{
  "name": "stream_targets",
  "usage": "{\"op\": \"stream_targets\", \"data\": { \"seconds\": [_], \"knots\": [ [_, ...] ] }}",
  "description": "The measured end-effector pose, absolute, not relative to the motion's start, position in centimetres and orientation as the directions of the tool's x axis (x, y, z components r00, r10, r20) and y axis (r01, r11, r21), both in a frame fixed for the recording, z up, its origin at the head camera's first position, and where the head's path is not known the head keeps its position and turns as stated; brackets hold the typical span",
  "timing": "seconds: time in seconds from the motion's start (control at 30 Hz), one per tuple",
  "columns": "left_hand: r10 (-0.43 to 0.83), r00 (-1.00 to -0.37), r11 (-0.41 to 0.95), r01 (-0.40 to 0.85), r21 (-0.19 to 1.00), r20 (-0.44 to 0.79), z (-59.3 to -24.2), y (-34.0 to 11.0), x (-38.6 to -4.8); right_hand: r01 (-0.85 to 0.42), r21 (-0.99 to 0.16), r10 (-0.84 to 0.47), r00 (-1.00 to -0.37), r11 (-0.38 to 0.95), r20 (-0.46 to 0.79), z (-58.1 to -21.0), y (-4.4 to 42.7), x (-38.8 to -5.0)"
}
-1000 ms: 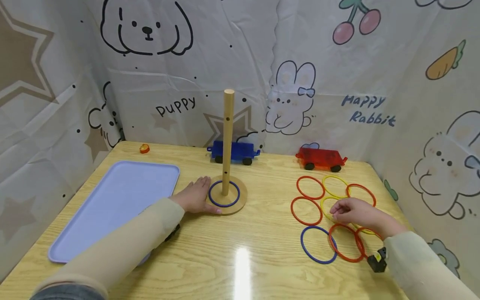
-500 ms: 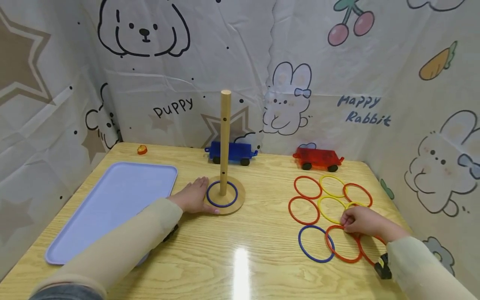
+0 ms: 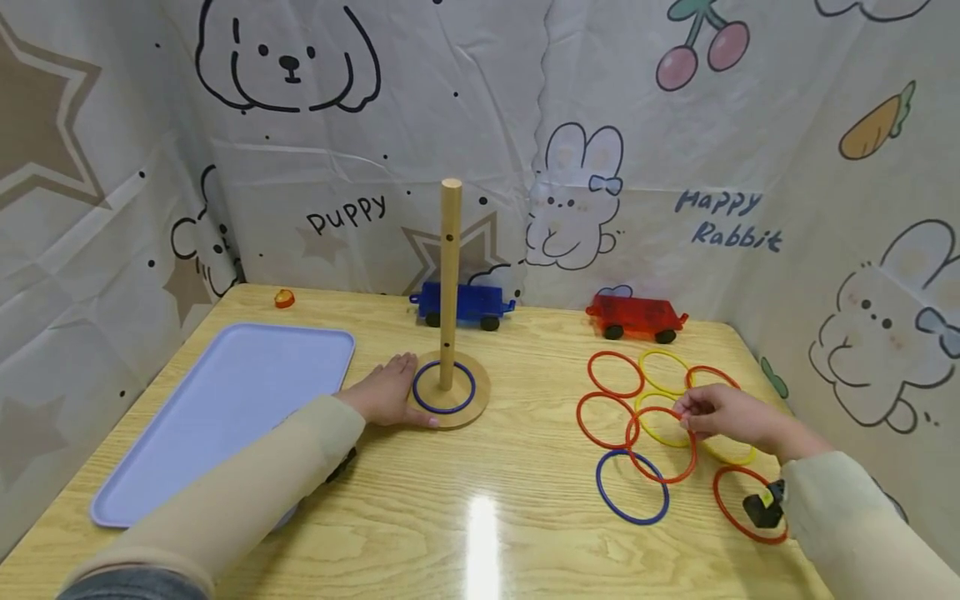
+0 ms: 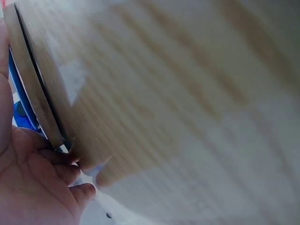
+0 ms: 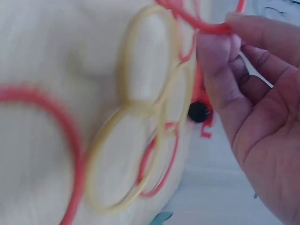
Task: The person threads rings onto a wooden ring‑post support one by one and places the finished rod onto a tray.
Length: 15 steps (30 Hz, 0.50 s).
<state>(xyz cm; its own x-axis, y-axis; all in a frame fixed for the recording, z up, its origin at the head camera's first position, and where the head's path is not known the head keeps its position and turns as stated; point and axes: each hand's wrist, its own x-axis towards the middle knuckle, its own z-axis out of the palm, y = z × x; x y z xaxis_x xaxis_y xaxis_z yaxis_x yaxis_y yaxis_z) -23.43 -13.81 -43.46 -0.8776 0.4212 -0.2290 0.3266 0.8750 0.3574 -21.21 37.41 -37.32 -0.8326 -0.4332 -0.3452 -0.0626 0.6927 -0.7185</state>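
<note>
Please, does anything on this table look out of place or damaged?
The small red-orange piece seems odd: it lies alone at the back left of the table, away from the wooden peg. No damage shows.

Sleeves here are a soft beige, pretty plain. The left sleeve [image 3: 247, 483] looks smooth and kinda snug along the forearm, with a paler, slightly greenish cuff [image 3: 341, 429] at the wrist end. Way down at the elbow end there's a bulky fold, then a strip of dark grey-blue fabric [image 3: 135, 585] peeking out at the edge of the head view. The right sleeve [image 3: 862, 521] looks lighter, more cream, its loose pale cuff [image 3: 810, 475] a bit wrinkly. Below that one sits a chunky little black block [image 3: 763, 512] with a yellow marking [image 3: 767, 498] on it. The left wrist has some dark bit [image 3: 342, 467] too, mostly hidden, so can't make out its shape. Left hand [image 3: 384, 397] and right hand [image 3: 729, 417] are both bare, palm creases showing up close.
</note>
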Motion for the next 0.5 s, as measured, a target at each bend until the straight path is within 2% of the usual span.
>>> {"op": "stream_targets", "data": {
  "seconds": [0.3, 0.5],
  "knots": [
    [0.413, -0.883, 0.877, 0.32, 0.357, -0.222, -43.6, -14.1, -23.4, -0.101, -0.838, -0.387, -0.912, 0.537, -0.138, -33.2, 31.3, -23.9],
    [0.414, -0.882, 0.877, 0.32, 0.358, -0.225, -43.2, -13.9, -23.3, -0.08, -0.954, -0.404, -0.913, 0.288, -0.045, -28.2, 25.4, -25.4]
  ]
}}
